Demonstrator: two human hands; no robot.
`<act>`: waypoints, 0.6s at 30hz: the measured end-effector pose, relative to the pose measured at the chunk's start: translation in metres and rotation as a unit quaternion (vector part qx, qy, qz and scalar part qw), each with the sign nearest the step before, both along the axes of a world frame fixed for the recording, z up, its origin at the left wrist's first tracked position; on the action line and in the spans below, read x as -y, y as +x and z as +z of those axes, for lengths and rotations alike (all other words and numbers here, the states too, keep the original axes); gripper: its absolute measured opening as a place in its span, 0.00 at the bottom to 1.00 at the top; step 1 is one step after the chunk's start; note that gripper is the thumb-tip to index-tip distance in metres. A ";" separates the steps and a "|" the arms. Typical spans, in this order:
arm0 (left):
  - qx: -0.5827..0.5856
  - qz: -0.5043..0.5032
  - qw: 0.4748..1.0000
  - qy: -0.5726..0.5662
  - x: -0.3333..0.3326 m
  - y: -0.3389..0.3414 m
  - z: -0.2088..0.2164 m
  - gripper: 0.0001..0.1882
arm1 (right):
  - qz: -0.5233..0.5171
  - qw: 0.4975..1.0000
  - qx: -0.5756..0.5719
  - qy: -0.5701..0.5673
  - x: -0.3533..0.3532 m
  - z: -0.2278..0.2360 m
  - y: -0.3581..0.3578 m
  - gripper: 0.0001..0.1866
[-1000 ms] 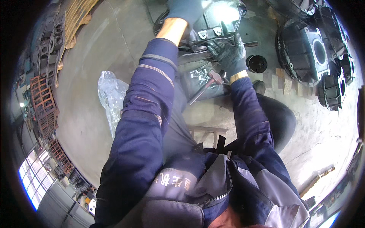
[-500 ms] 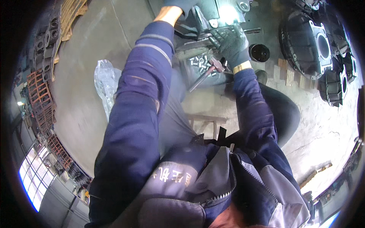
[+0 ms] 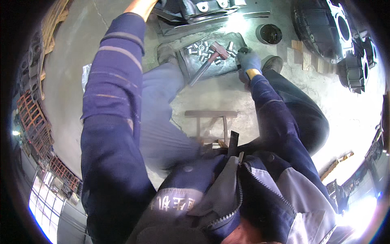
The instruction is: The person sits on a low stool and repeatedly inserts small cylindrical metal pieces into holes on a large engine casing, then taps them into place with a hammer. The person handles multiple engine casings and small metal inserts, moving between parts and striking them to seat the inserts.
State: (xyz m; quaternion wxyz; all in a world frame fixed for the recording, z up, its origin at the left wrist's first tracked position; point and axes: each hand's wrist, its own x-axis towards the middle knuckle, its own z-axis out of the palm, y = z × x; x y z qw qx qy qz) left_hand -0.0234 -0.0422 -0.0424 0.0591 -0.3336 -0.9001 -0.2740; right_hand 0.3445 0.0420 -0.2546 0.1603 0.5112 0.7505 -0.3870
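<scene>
My right hand (image 3: 249, 62), in a grey glove, is closed beside the right edge of a dark flat tray (image 3: 187, 67). Something dark shows at its fingers and below its palm, but its kind is unclear. Several short silver metal sleeves (image 3: 202, 47) lie loose in the tray. A hammer (image 3: 208, 64) rests across them, its handle sticking out over the near edge. My left arm reaches to the upper edge, where the left hand (image 3: 161, 3) is mostly cut off beside a dark metal casting (image 3: 193, 9); its fingers are hidden.
A round black can (image 3: 269, 34) stands right of the tray. Large dark housings (image 3: 319, 30) with round openings sit at the far right, near wooden blocks (image 3: 302, 55). Between my legs is a small stool-like frame (image 3: 211, 114). Orange metal racks (image 3: 34, 114) line the left.
My right hand has come away from the casting, down to the tray's right side, and its fingers have closed. The left hand has moved left and up. The view has shifted.
</scene>
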 end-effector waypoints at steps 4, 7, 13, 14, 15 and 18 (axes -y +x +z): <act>-0.011 -0.002 1.000 0.005 0.006 0.004 -0.001 0.37 | 0.097 0.993 0.012 0.063 0.015 -0.014 0.000 0.17; 0.006 0.039 0.998 -0.046 0.000 0.004 0.007 0.36 | 0.172 0.980 0.061 0.084 0.022 -0.032 -0.010 0.16; 0.004 -0.044 0.994 -0.098 0.004 -0.002 0.018 0.38 | 0.189 0.972 0.016 0.136 0.022 -0.058 -0.023 0.16; 0.015 -0.047 0.994 -0.094 0.006 -0.002 0.016 0.38 | 0.188 0.974 0.000 0.128 0.020 -0.057 -0.022 0.16; 0.029 -0.057 0.994 -0.093 0.009 -0.004 0.013 0.38 | 0.188 0.976 -0.003 0.113 0.018 -0.053 -0.022 0.17; 0.009 -0.037 0.995 -0.087 0.011 -0.005 0.004 0.38 | 0.177 0.982 0.017 0.069 0.011 -0.030 -0.024 0.20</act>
